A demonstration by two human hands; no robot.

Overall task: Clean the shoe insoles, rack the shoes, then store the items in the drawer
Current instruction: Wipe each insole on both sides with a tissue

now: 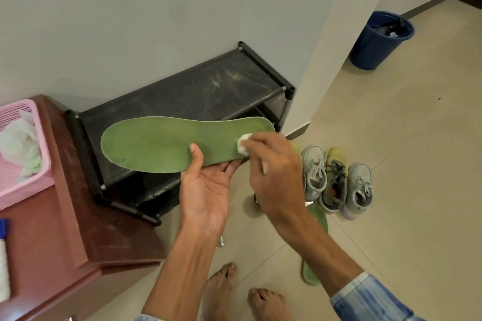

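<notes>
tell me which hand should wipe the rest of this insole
Right. The right hand pinches the wad against the insole, while the left hand grips the insole from below, thumb on top, holding it up.

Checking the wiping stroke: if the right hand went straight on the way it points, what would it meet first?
The green insole: the right hand presses its white pad there. Beyond that lies the black shoe rack, likely farther down.

The rack (182,96) stands against the wall (130,21); cabinet (86,216) just left of it, basket (26,187) on top; insole (156,143) before the rack, wad (243,144) on it; shoes (336,180) on the floor (404,164) rightward; bin (378,41) behind them.
</notes>
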